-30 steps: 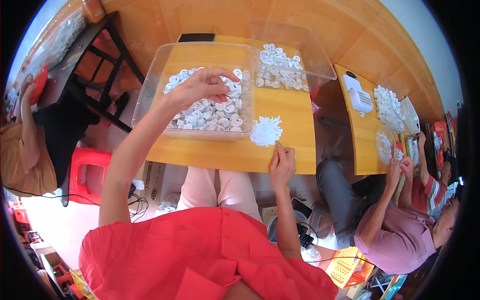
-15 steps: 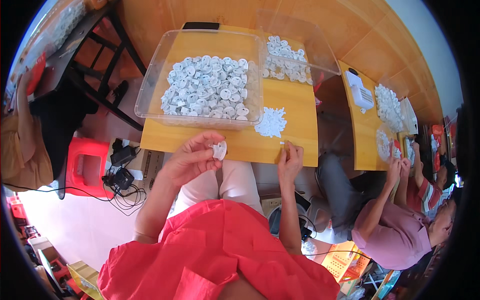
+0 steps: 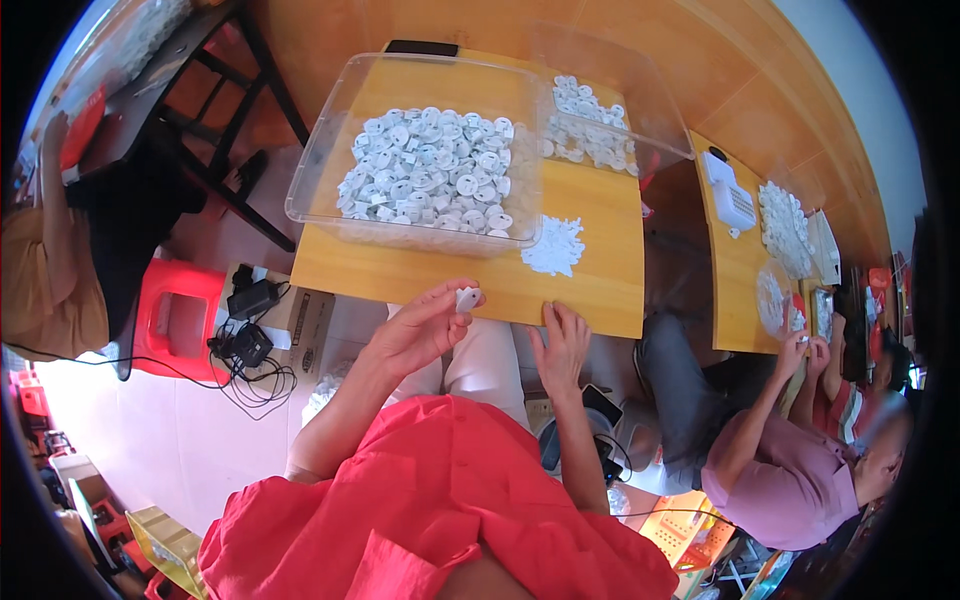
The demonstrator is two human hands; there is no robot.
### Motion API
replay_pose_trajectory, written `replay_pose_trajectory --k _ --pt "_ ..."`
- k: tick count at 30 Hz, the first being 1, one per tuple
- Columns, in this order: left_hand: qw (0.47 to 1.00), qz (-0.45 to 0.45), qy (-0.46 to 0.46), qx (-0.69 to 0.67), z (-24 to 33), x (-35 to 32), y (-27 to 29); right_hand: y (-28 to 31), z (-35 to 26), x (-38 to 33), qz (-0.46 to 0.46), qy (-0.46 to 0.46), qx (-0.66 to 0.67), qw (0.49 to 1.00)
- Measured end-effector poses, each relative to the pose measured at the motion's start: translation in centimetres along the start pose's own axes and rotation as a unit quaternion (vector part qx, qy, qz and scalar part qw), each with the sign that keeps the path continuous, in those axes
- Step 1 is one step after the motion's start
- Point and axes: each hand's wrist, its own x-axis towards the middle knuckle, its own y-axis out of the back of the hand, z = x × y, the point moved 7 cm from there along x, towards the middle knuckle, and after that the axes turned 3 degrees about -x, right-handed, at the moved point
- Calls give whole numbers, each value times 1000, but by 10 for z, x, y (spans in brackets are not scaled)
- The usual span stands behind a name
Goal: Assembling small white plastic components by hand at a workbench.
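My left hand [image 3: 428,330] is closed, its thumb and fingertips pinching a small white plastic part [image 3: 467,299] just off the table's near edge. My right hand [image 3: 563,350] rests its fingertips at that edge, thumb held apart from the fingers, and I see nothing in it. Beyond it a loose pile of tiny flat white pieces [image 3: 555,246] lies on the yellow wooden table [image 3: 600,290]. A large clear plastic bin [image 3: 300,190] to the left holds a heap of round white plastic parts [image 3: 430,165].
A second clear bin [image 3: 670,125] with similar white parts stands at the back right. Left of me are a red stool [image 3: 165,300] and black adapters with cables [image 3: 245,335] on a cardboard box [image 3: 310,325]. People work at tables on both sides; one in a pink shirt [image 3: 765,480] sits right.
My left hand has shifted right with the white part, which is now turned differently. My right hand has drawn back to the table edge; the tiny piece by its fingertips is no longer visible.
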Motion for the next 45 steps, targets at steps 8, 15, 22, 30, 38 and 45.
replay_pose_trajectory --k 8,15,22,30,38,45 --pt "997 3 12 -77 -8 -4 3 -4 -8 -8 72 78 35 994" --pt "994 -3 26 -105 -11 -3 4 -2 1 -7 70 -12 144 987" --pt "996 34 28 -82 -14 -3 6 -11 -5 11 -4 -329 671 664" --pt "999 41 2 -3 -10 -7 5 3 -36 27 -37 -323 727 604" --pt "999 35 -4 21 -12 -3 1 37 -56 35 -15 -266 629 730" --pt "996 57 -18 61 -13 -4 -4 80 -92 56 46 -22 389 920"
